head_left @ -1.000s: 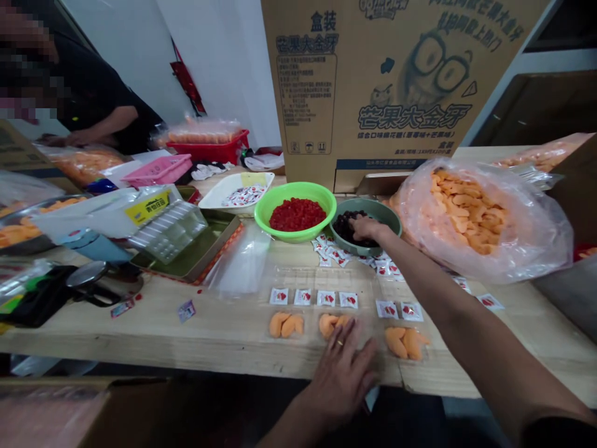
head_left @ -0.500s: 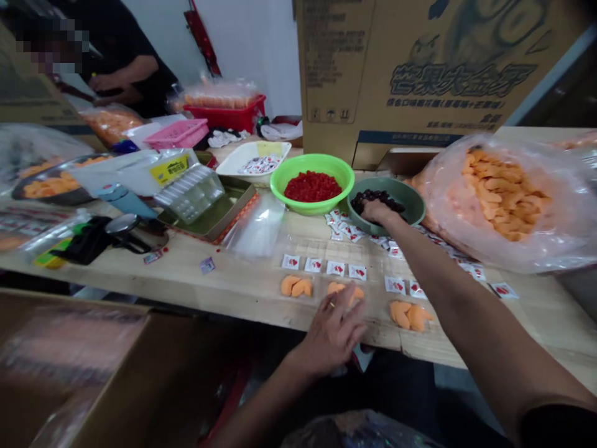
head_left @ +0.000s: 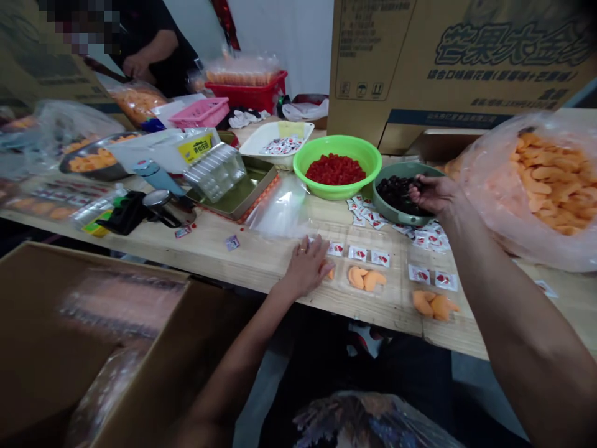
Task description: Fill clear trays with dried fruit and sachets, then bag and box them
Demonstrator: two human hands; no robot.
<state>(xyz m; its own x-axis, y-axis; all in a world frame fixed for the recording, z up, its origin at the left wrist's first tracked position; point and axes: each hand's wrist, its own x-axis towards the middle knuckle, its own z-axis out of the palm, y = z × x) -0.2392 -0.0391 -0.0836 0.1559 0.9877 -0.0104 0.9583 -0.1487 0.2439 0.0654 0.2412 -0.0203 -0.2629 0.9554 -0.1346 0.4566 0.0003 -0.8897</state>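
Observation:
My left hand (head_left: pixel 308 264) lies flat with fingers apart on a transparent plastic sheet (head_left: pixel 368 249), covering most of a group of orange dried mango pieces (head_left: pixel 326 272). Beside it sit more mango pieces (head_left: pixel 366 279) and a row of small red-and-white sachets (head_left: pixel 357 253). My right hand (head_left: pixel 431 196) hangs with curled fingers at the right rim of a grey-green bowl (head_left: pixel 389 213) of dark berries (head_left: pixel 396 194). Whether those fingers hold berries is hidden. A green bowl (head_left: pixel 338 190) of diced red fruit (head_left: pixel 336 169) stands to its left.
A large printed cardboard carton (head_left: pixel 448 68) stands behind the bowls, and a bulging bag of orange pieces (head_left: pixel 550 180) lies right. An open carton (head_left: pixel 93 336) sits below the table's front edge (head_left: pixel 364 311). A co-worker's hand (head_left: pixel 135 65) shows at the far left.
My left hand has slid left and farther onto the sheet, over the left mango group. My right hand has moved from the bowl's near side to its right rim. The view has turned left.

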